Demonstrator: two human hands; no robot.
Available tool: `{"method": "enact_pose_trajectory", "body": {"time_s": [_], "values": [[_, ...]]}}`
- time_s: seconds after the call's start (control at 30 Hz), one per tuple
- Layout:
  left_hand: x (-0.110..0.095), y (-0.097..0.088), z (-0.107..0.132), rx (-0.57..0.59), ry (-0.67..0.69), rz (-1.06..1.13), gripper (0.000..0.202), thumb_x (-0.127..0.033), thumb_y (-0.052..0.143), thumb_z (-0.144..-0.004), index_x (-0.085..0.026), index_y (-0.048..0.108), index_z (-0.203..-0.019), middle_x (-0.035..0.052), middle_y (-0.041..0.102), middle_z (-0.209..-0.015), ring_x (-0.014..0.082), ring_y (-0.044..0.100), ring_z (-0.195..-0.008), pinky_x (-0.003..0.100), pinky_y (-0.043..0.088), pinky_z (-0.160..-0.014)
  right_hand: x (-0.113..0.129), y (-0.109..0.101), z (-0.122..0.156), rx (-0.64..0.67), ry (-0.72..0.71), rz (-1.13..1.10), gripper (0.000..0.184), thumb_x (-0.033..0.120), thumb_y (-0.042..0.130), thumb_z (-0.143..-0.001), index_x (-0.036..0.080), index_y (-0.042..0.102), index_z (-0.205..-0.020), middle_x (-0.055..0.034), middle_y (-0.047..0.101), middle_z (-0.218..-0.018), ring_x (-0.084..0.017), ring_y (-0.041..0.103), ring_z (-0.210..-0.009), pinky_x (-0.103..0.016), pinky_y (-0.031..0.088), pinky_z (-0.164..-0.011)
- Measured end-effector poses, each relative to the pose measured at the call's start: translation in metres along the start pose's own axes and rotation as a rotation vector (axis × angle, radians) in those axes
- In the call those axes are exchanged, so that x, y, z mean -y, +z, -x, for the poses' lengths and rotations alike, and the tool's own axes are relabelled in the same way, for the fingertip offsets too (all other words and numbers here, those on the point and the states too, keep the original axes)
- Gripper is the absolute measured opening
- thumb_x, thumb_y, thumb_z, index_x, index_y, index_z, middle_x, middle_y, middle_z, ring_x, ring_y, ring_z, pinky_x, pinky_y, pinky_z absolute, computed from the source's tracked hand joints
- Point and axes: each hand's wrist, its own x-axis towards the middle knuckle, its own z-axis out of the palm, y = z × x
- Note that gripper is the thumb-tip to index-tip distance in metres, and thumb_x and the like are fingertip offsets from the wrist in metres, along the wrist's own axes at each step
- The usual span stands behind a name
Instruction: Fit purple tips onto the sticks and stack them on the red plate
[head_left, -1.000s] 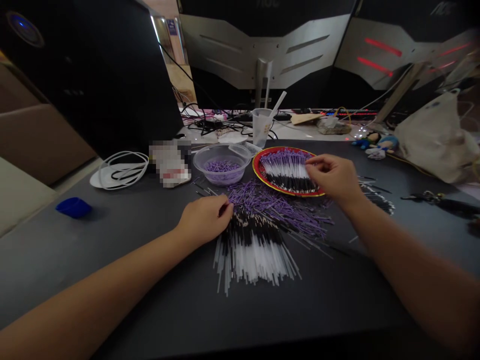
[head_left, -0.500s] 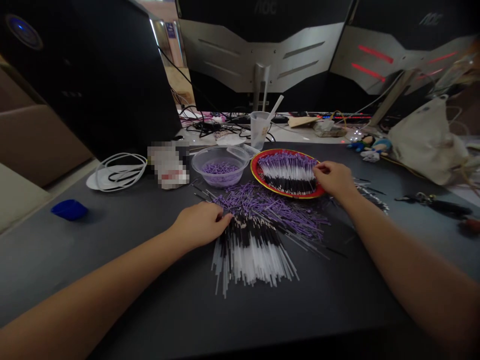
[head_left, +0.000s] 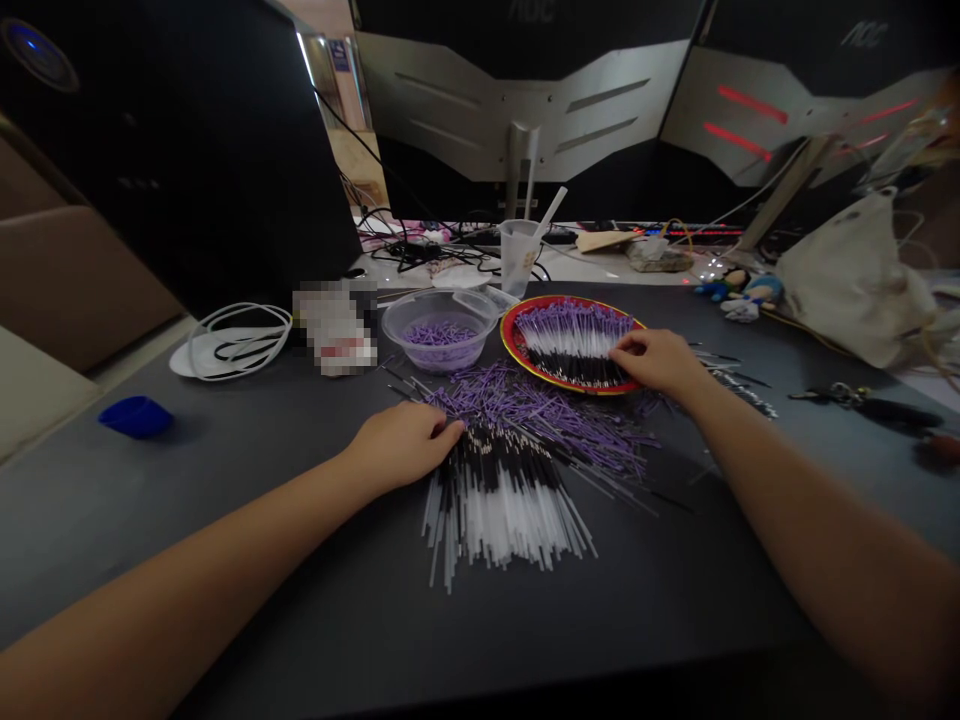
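My left hand [head_left: 405, 440] rests on the desk, its fingers curled beside a fanned bundle of thin sticks [head_left: 510, 510] with clear-white shafts, black sections and shiny tips. Whether a stick is between those fingers is hidden. Behind the bundle lies a loose heap of purple pieces [head_left: 540, 415]. My right hand [head_left: 656, 360] is at the right rim of a red plate with a yellow edge [head_left: 510, 345], thumb and fingers pinched over the sticks there. Rows of purple-topped sticks [head_left: 574, 338] fill the plate. What the pinch holds is too small to make out.
A clear bowl [head_left: 386, 325] with purple pieces stands left of the plate, a plastic cup [head_left: 515, 265] behind. A blue cup-like object [head_left: 135, 417], a coiled white cable [head_left: 277, 345] and keys [head_left: 844, 395] lie around. Monitors [head_left: 517, 110] and a computer case [head_left: 187, 150] stand at the back.
My right hand has moved slightly left and down along the plate's rim, further over the sticks. My left hand stays in place.
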Motion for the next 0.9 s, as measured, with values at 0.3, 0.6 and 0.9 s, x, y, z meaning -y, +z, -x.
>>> {"method": "enact_pose_trajectory", "body": {"time_s": [0.3, 0.6, 0.9], "values": [[0.002, 0.002, -0.002, -0.005, 0.003, 0.001, 0.049, -0.057, 0.032, -0.088, -0.021, 0.057, -0.066, 0.0037, 0.063, -0.071, 0.0185, 0.055, -0.063, 0.028, 0.028, -0.052, -0.004, -0.012, -0.002, 0.026, 0.036, -0.122, 0.022, 0.040, 0.060, -0.070, 0.019, 0.068, -0.073, -0.0019, 0.063, -0.056, -0.018, 0.058, -0.054, -0.028, 0.041, -0.052], [0.002, 0.002, 0.000, -0.016, 0.009, -0.031, 0.049, -0.056, 0.031, -0.088, -0.021, 0.056, -0.065, 0.0031, 0.063, -0.070, 0.0178, 0.055, -0.062, 0.028, 0.028, -0.051, 0.001, -0.006, -0.002, -0.070, 0.034, -0.062, 0.012, 0.027, 0.056, -0.069, 0.020, 0.065, -0.066, -0.0024, 0.065, -0.062, -0.019, 0.060, -0.061, -0.029, 0.042, -0.059], [0.001, 0.003, 0.000, -0.017, 0.019, -0.033, 0.050, -0.056, 0.031, -0.089, -0.020, 0.059, -0.067, 0.0049, 0.064, -0.073, 0.0184, 0.056, -0.064, 0.029, 0.032, -0.053, -0.005, -0.011, -0.001, -0.317, -0.034, -0.450, 0.027, 0.022, 0.052, -0.075, 0.020, 0.066, -0.098, -0.0041, 0.068, -0.074, -0.018, 0.060, -0.061, -0.032, 0.048, -0.061]]}}
